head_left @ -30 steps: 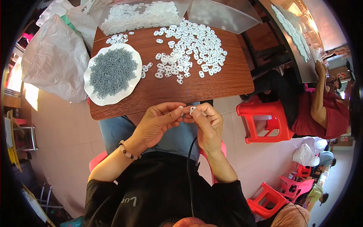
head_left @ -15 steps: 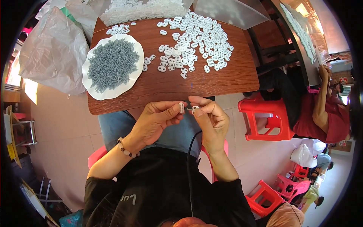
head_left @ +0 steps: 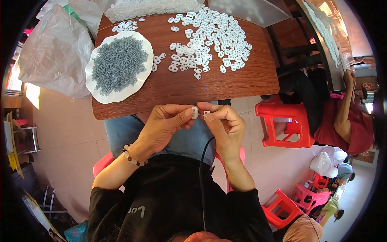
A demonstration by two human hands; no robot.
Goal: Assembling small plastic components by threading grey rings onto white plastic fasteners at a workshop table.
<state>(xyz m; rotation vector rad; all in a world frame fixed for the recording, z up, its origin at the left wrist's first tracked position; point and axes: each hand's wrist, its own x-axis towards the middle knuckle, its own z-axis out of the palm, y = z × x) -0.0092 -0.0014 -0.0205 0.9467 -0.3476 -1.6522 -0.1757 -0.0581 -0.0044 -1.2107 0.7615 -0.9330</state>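
Note:
Over my lap, just off the table's front edge, my left hand (head_left: 166, 124) pinches a small white oval plastic piece (head_left: 195, 112), stood on its side between thumb and fingertips. My right hand (head_left: 227, 131) grips a second small white piece (head_left: 207, 113) with a hole in it; the thumb hides part of it. A thin, ribbed, metallic-looking stem (head_left: 201, 115) bridges the gap between the two pieces; whether it is a spring or a screw I cannot tell. Both hands are closed, their fingertips a short way apart.
On the brown table (head_left: 177, 90) stands a scalloped white plate (head_left: 143, 82) heaped with small grey rod-like pieces (head_left: 119, 66). Loose white two-hole pieces (head_left: 219, 38) spread at the back right. A plastic bag (head_left: 54, 56) hangs at left; a red stool (head_left: 282, 125) and a seated person (head_left: 342, 125) are at right.
The two white pieces have come closer together, joined across the gap by the thin ribbed stem. My view has shifted slightly, so the table appears higher.

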